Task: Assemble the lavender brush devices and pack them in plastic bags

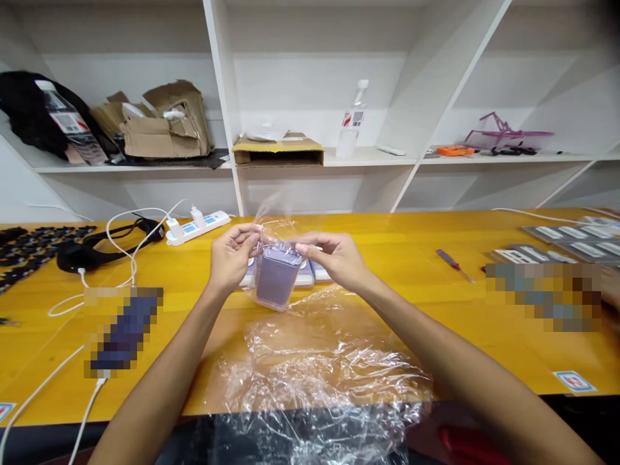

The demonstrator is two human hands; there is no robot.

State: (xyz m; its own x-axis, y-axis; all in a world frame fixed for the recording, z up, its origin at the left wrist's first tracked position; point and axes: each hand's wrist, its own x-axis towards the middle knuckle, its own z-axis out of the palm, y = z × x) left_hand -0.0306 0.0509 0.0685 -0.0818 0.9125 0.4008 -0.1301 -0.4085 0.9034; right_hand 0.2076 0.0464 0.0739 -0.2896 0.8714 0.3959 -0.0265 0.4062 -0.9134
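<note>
A purple-grey rounded box (277,278) hangs upright, slightly tilted, inside a clear plastic bag (275,216) in front of me. My left hand (231,257) is closed, pinching the bag at its upper left edge. On the opposite side, the thumb and fingers of my right hand (341,259) grip the bag's upper right edge near the box's top. Several pale items (306,276) lie behind the box, mostly hidden by it and my hands. Crumpled clear plastic film (334,368) spreads below my hands and over the table's front edge.
A power strip (198,227) with white cables stands back left, beside a black headset (92,252). A blurred-out phone (126,329) lies left. To the right are a screwdriver (454,265), grey trays (571,239) and part of another person's hand. Shelves (320,39) stand behind the table.
</note>
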